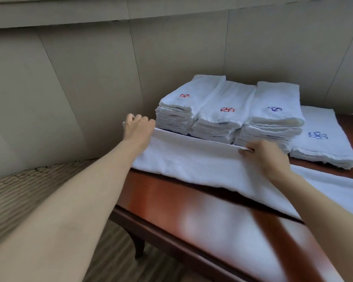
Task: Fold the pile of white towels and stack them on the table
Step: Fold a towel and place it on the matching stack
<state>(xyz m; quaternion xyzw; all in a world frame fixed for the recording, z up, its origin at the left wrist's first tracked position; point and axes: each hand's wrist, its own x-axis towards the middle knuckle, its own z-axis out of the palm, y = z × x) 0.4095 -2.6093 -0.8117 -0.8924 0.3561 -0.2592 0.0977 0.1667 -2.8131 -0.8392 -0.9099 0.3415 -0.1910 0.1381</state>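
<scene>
Left forearm fills the lower-left corner, bare, reaching diag. up to the left hand, which sits at the far left end of a white towel w/ fingers curled over the towel's far edge, gripping it; fingertips mostly hidden behind the knuckles. Right hand is further right along that same far edge, thumb & fingers pinching the folded rim, knuckles up, fingers close together. Towel lies lengthwise across the far part of the wooden table, doubled over so the far edge shows a clean fold line between both hands; its right part trails off toward the frame's right edge. Table is glossy reddish-brown, w/ a dark curved leg visible under the near-left corner. Just behind the held towel, touching or nearly so, stand three stacks of folded white towels side by side: left stack & middle stack topped w/ red embroidered marks, right stack w/ a blue mark. Beside those, further right, a lower stack lies flat, also blue-marked. Beige padded wall panels run behind everything; patterned carpet shows at left below the table.
</scene>
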